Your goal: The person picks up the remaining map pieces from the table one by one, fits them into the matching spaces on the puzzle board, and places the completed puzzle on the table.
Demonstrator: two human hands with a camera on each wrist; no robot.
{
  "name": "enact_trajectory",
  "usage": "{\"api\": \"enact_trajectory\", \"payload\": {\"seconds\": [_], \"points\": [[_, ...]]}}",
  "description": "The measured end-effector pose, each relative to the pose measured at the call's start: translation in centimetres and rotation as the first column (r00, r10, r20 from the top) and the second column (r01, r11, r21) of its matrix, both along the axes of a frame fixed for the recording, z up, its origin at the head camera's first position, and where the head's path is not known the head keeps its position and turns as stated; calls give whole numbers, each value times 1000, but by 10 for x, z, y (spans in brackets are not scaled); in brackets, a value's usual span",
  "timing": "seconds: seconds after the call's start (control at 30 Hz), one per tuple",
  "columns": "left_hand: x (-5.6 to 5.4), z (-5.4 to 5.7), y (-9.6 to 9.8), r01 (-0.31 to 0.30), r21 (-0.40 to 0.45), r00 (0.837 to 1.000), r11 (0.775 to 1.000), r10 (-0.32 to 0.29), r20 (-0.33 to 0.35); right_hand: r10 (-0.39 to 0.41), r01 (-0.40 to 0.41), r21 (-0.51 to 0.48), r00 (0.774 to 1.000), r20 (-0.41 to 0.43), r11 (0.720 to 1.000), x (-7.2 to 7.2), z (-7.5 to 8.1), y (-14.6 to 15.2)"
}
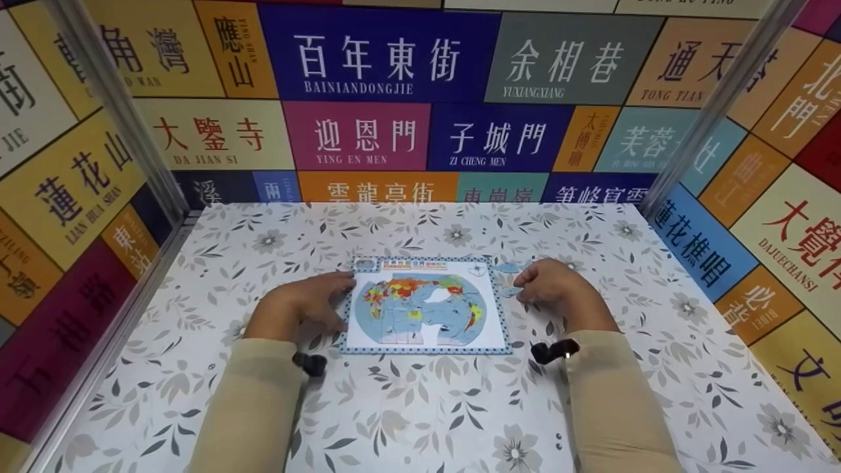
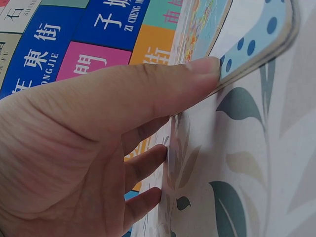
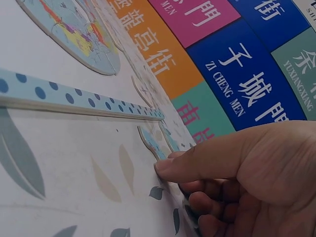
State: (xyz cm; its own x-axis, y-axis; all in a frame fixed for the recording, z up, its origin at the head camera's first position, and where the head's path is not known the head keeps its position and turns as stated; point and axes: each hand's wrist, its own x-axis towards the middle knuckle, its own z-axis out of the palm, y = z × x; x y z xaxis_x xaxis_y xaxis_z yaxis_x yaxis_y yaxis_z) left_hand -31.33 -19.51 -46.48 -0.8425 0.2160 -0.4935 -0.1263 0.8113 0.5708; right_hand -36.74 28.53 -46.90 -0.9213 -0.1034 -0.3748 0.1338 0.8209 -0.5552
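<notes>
Puzzle board (image 1: 427,351) lies between the left hand (image 1: 309,299) and right hand (image 1: 553,287).

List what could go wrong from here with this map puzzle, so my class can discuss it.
The right hand touches the lower loose piece; it might nudge the upper loose piece close by. With an upper gap and a lower gap, a piece could be tried in the wrong one. Pressure from the left hand might shift the puzzle board.
</notes>
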Motion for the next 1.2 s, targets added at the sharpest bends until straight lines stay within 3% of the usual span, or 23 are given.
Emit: {"api": "enact_trajectory", "payload": {"seconds": [0.27, 0.37, 0.6, 0.97, 1.2], "points": [[2, 1, 1, -19, 7, 1000, 1000, 19, 11, -8, 8, 34, 1000, 5, 999, -1, 1, -1], [2, 2, 2, -22, 1, 1000, 1000, 22, 12, -15, 15, 9, 1000, 1, 1000, -1, 1, -1], [0, 0, 0, 42, -40, 999, 998, -43, -28, 29, -30, -14, 997, -69, 999, -1, 4, -4], [-1, -1, -1, 46, -56, 999, 997, -48, -24, -26, 17, -76, 993, -118, 997, -1, 11, -17], [-1, -1, -1, 34, -51, 999, 998, -35, -17, -1, -12, -93, 989, -146, 996, -2, 11, -31]]}}
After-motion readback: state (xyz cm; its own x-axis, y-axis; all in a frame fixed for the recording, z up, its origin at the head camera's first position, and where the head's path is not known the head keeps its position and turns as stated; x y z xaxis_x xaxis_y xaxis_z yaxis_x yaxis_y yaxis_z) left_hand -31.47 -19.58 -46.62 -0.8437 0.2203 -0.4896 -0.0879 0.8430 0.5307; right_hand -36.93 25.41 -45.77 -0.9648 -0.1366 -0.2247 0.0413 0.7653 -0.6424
